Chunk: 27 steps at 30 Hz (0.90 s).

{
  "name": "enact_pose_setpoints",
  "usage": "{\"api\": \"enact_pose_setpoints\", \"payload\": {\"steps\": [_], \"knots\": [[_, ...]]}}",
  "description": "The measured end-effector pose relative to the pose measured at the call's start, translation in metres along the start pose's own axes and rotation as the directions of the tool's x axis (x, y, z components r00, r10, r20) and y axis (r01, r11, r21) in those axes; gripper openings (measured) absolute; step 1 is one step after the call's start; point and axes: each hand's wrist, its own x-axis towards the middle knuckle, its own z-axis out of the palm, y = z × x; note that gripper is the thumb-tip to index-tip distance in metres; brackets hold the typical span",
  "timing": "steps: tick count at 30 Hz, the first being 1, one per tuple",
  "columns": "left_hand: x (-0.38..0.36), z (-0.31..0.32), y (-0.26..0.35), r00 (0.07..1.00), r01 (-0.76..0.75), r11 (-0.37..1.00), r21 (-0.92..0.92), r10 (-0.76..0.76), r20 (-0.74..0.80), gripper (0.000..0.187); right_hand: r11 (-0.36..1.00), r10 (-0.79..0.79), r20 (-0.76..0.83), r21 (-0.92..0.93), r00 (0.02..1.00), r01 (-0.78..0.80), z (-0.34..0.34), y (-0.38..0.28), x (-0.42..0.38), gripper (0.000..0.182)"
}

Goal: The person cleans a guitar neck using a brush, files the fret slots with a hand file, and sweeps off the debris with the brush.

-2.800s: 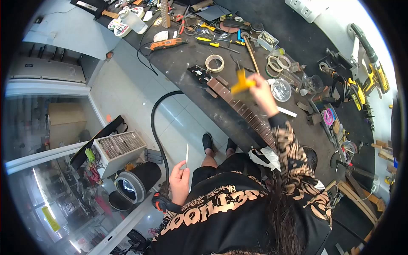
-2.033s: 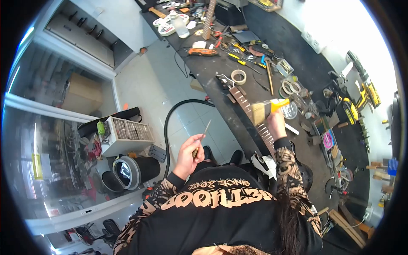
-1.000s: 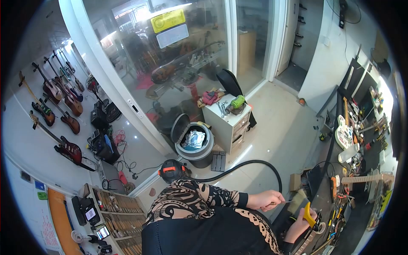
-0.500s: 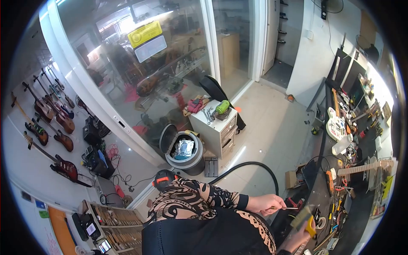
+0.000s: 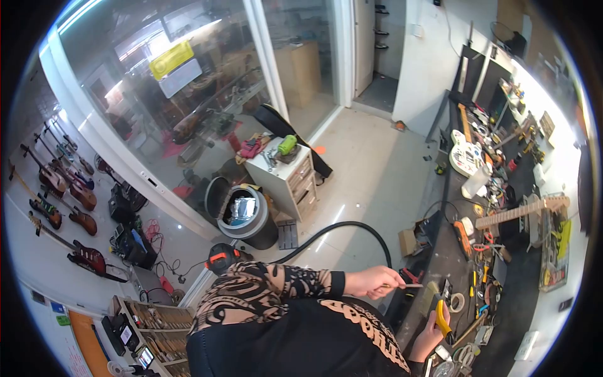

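Yellow-handled brush (image 5: pixel 443 319) gripped in right hand (image 5: pixel 425 340) — slim tool (image 5: pixel 412 286) pinched in left hand (image 5: pixel 374 281) — shirt lettering (image 5: pixel 363 327) illegible.

Single head-worn view, angled downward

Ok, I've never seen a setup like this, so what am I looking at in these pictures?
There is no machine here: a person works with two bare hands. Every picture comes from one camera on the person's head, looking forward and down, so the wide round view bends things. The left hand holds a thin tool. The right hand grips a brush with a yellow handle. Both are by the dark workbench on the right, where a white guitar body, an orange tool and a roll of tape lie among other tools.
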Motion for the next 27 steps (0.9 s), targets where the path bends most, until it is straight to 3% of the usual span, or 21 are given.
{"api": "enact_pose_setpoints", "payload": {"steps": [3, 4, 5, 7, 9, 12, 15, 16, 17, 20, 21, 24, 27], "knots": [[0.022, 0.012, -0.015, 0.997, 0.018, 0.999, 0.045, -0.014, -0.081, 0.032, 0.998, -0.062, 0.056, 0.009, 0.996, 0.062, -0.014, -0.019, 0.001, 0.040], [0.027, 0.017, -0.022, 0.995, 0.041, 0.997, 0.060, -0.035, -0.099, 0.032, 0.988, -0.122, 0.120, 0.106, 0.985, 0.109, -0.009, -0.025, 0.001, 0.041], [0.028, 0.022, -0.026, 0.996, 0.024, 0.997, 0.075, -0.018, -0.090, 0.032, 0.973, -0.085, 0.177, 0.225, 0.981, 0.043, -0.003, -0.039, -0.003, 0.041], [0.034, 0.034, -0.028, 0.999, 0.007, 0.994, 0.106, -0.002, -0.040, 0.031, 0.985, -0.168, 0.250, 0.087, 0.954, 0.150, 0.001, -0.041, 0.001, 0.039], [0.035, 0.036, -0.020, 0.999, -0.011, 0.998, 0.056, 0.014, -0.045, 0.030, 0.996, -0.083, 0.156, 0.030, 0.984, 0.080, -0.014, -0.004, 0.002, 0.039], [0.034, 0.032, -0.003, 0.993, -0.034, 0.999, 0.026, 0.037, -0.112, 0.029, 0.984, 0.065, 0.047, 0.161, 0.997, -0.072, -0.036, 0.002, 0.002, 0.039], [0.049, 0.042, -0.005, 0.989, 0.083, 0.984, 0.156, -0.062, -0.134, 0.027, 0.979, 0.007, 0.127, 0.201, 0.992, -0.032, -0.027, -0.035, -0.002, 0.038], [0.057, 0.046, -0.008, 0.990, 0.112, 0.976, 0.184, -0.093, -0.110, 0.027, 0.988, -0.092, 0.164, 0.138, 0.982, 0.069, -0.022, -0.046, 0.000, 0.037], [0.060, 0.048, -0.011, 0.993, 0.086, 0.989, 0.122, -0.075, -0.096, 0.027, 0.985, -0.090, 0.204, 0.166, 0.975, 0.056, -0.017, -0.043, 0.001, 0.035], [0.054, 0.051, -0.002, 0.999, 0.016, 1.000, -0.019, -0.017, -0.051, 0.027, 0.998, 0.013, 0.077, 0.064, 0.997, -0.018, -0.024, -0.002, -0.001, 0.034], [0.050, 0.045, 0.003, 0.999, -0.008, 1.000, 0.006, 0.008, -0.052, 0.028, 0.998, 0.070, 0.058, -0.005, 0.996, -0.070, -0.035, 0.009, 0.000, 0.034], [0.045, 0.033, 0.012, 0.991, -0.047, 0.990, 0.135, 0.064, -0.121, 0.029, 0.995, 0.057, 0.032, 0.076, 0.998, -0.060, -0.044, 0.008, -0.005, 0.035], [0.054, 0.037, -0.003, 0.987, 0.107, 0.958, 0.267, -0.070, -0.144, 0.031, 0.992, -0.057, 0.088, 0.114, 0.994, 0.047, -0.030, -0.023, 0.000, 0.032]]}}
